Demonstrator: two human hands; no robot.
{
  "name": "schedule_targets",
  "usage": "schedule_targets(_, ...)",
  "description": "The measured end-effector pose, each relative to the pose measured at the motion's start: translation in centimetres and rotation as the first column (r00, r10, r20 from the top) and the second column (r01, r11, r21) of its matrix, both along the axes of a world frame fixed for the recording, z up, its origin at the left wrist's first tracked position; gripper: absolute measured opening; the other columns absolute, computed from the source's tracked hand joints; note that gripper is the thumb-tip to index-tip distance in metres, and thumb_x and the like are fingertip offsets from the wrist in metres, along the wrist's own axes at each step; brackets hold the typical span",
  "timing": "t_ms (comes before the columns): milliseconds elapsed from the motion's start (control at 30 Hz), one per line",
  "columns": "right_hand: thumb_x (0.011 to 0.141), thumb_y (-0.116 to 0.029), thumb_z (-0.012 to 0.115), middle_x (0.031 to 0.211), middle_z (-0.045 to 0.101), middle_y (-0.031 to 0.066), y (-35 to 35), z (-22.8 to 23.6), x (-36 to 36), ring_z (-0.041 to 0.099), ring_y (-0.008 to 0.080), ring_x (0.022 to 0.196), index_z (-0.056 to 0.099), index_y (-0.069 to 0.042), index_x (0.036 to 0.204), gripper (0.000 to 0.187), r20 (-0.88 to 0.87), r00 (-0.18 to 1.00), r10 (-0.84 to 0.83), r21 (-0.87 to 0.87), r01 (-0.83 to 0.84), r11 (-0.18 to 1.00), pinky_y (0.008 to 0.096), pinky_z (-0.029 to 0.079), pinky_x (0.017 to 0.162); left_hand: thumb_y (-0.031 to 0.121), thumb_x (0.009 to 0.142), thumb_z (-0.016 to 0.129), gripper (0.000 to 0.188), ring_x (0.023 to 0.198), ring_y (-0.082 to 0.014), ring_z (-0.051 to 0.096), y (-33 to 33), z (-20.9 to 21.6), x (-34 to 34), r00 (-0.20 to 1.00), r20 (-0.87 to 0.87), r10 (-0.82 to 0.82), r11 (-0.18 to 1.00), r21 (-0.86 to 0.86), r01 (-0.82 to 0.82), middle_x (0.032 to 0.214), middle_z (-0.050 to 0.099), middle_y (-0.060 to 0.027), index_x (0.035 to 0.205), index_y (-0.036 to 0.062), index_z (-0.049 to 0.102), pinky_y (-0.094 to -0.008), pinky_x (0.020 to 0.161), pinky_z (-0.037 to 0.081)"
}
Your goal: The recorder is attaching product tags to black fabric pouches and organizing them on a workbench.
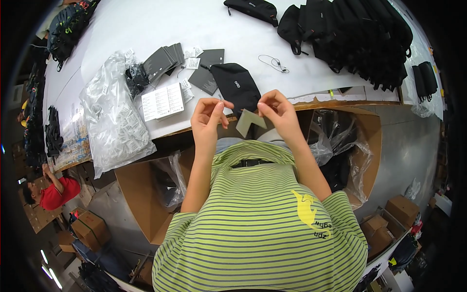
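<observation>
A small grey-green folded card (249, 121) hangs open in a V between my hands, just past the table's front edge. My right hand (281, 117) pinches at the card's right upper edge with thumb and forefinger. Held level with it, my left hand (208, 117) has thumb and forefinger closed; anything thin between them is too small to make out. Just beyond my fingers a flat black pouch (236, 83) with a small pale logo lies on the white table (189, 19), its near end at the edge.
Dark cards (163, 61), small white tags (192, 63), white printed sheets (163, 102) and a clear bag of tags (119, 117) lie left. A thin black cord (275, 63) and heaped black pouches (360, 36) lie right. Open cartons (138, 199) stand below the edge. A person in red (59, 194) is far left.
</observation>
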State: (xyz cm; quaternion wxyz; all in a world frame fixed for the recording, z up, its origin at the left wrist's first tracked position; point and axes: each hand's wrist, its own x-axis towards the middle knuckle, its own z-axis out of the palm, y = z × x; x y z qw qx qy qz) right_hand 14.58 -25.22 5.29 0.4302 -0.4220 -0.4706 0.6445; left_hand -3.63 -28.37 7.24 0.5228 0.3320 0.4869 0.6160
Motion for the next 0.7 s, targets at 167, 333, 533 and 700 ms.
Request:
schedule_targets(167,0.089,-0.007,0.061,0.082,0.063,0.0033,0.0,1.6,0.7,0.056,0.0082,0.076,0.054,-0.004,0.094,0.009,-0.144,0.989,0.03,-0.012,-0.032,0.999,0.021,0.042,0.071,0.008,0.089,0.061,0.008,0.054,-0.0011,0.042,-0.5,0.6,-0.2,0.991,-0.014,-0.13,0.991,-0.046,0.129,0.072,0.059,0.0005,0.092,0.0004,0.06,-0.0168,0.047,0.03)
schedule_targets(333,0.089,-0.009,0.061,0.081,0.066,0.0058,-0.2,2.1,0.2,0.059,0.0094,0.077,0.054,-0.004,0.095,0.01,-0.197,0.98,0.041,-0.037,-0.049,0.998,0.0214,0.045,0.071,0.008,0.085,0.066,0.009,0.054,0.0018,0.031,-0.7,0.7,1.1,0.964,-0.19,-0.187,0.982,-0.053,0.18,0.062,0.045,0.0087,0.09,0.0008,0.063,-0.0174,0.047,0.019)
schedule_targets(533,0.089,-0.011,0.063,0.076,0.064,0.005,-0.4,1.7,-0.2,0.059,0.009,0.073,0.057,-0.003,0.088,0.01,-0.195,0.978,0.071,-0.061,-0.084,0.995,0.021,0.045,0.067,0.006,0.084,0.066,0.007,0.053,0.0022,0.029,-0.9,1.4,1.2,0.903,-0.336,-0.267,0.963,-0.065,0.261,0.059,0.043,0.009,0.086,0.0006,0.062,-0.0179,0.048,0.016)
schedule_targets(700,0.088,-0.011,0.065,0.074,0.063,0.0032,-0.4,1.8,-0.5,0.058,0.008,0.07,0.059,-0.002,0.084,0.012,-0.181,0.981,0.068,-0.089,-0.085,0.992,0.0206,0.044,0.063,0.007,0.082,0.066,0.008,0.051,-0.0014,0.024,-0.9,1.6,1.2,0.885,-0.382,-0.267,0.964,-0.103,0.247,0.054,0.031,0.0081,0.08,0.001,0.062,-0.0207,0.047,0.018)
